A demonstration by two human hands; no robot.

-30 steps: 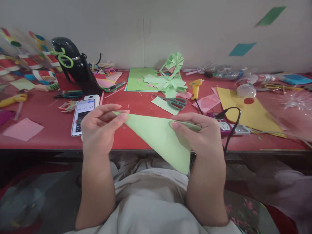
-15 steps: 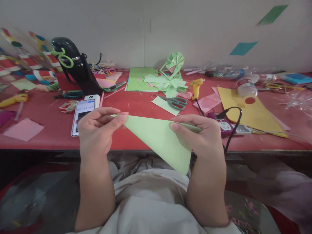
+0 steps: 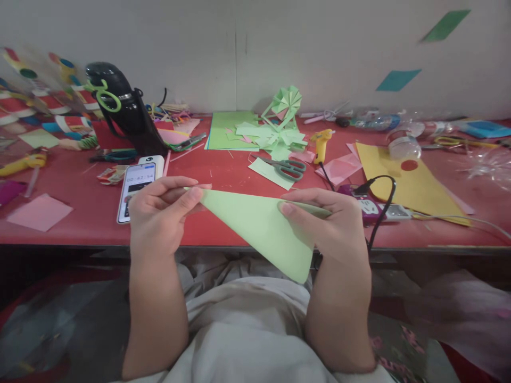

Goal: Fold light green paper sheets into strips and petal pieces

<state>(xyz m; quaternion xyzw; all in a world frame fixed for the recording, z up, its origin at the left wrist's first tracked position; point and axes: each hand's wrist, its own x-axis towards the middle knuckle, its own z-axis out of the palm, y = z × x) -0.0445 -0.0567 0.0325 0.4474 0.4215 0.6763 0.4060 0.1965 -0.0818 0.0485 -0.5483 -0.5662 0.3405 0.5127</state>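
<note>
A light green sheet of paper [image 3: 255,226], folded over into a triangle, is stretched between my two hands above the table's front edge. My left hand [image 3: 163,213] pinches its left tip between thumb and fingers. Along the top edge, toward the right, my right hand [image 3: 329,218] grips the paper with the thumb in front and fingers behind. The lower corner hangs free over my lap. Beyond the paper lie dark-handled scissors [image 3: 289,169] on a pale green piece of paper [image 3: 269,174]. A folded green paper flower model [image 3: 288,101] stands farther back.
A phone showing a timer [image 3: 138,181] lies beside my left hand. Behind it leans a black bottle [image 3: 123,106]. To the right are a yellow glue gun [image 3: 321,144], a purple power strip [image 3: 369,208] with a black cable, yellow paper [image 3: 423,186] and a plastic bottle [image 3: 404,144].
My left hand has shifted very slightly along the paper's tip. The hanging lower corner is a touch higher. Both hands keep their hold.
</note>
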